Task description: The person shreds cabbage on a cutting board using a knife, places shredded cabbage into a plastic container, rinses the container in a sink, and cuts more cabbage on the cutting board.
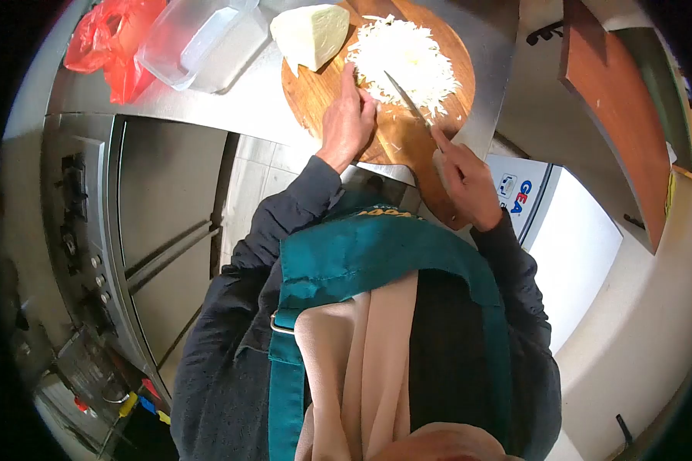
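Note:
A round wooden cutting board (307, 100) with a handle lies on the metal counter. On it is a pile of shredded pale cabbage (407, 65), with a large cut piece of cabbage (311, 34) at its left. My right hand (467, 178) is closed round the handle of a knife (407, 100), whose blade points up and left over the near edge of the shreds. My left hand (349, 121) rests on the board left of the blade, index finger stretched forward; whether anything lies beneath its fingers is hidden.
On the counter's left are a clear plastic container (207, 46) and a red plastic bag (115, 46). A steel appliance (169, 177) stands below left. A white fridge-like box (569, 238) is at the right, near a brown panel (615, 107).

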The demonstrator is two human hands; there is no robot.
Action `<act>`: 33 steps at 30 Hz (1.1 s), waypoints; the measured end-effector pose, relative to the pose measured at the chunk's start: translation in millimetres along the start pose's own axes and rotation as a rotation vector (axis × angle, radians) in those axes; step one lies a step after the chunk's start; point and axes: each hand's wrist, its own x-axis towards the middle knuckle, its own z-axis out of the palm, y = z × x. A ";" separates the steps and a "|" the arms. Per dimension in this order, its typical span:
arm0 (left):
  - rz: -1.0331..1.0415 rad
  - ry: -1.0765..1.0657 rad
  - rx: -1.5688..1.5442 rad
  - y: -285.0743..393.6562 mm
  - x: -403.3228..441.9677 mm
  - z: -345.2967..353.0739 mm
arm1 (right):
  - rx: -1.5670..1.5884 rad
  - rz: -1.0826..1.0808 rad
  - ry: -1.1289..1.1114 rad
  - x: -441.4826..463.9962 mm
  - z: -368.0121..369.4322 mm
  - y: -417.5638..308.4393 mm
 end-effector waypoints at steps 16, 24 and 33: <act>0.589 -0.286 0.575 30.9 125.3 -18.2 | -0.211 -0.237 0.094 21.9 1.9 51.9; 0.545 -0.236 0.530 28.7 127.6 -17.9 | 0.060 -0.276 0.042 37.1 -32.8 61.0; 0.509 -0.345 0.556 35.7 124.0 -15.5 | 0.099 -0.160 0.050 33.6 -31.5 60.9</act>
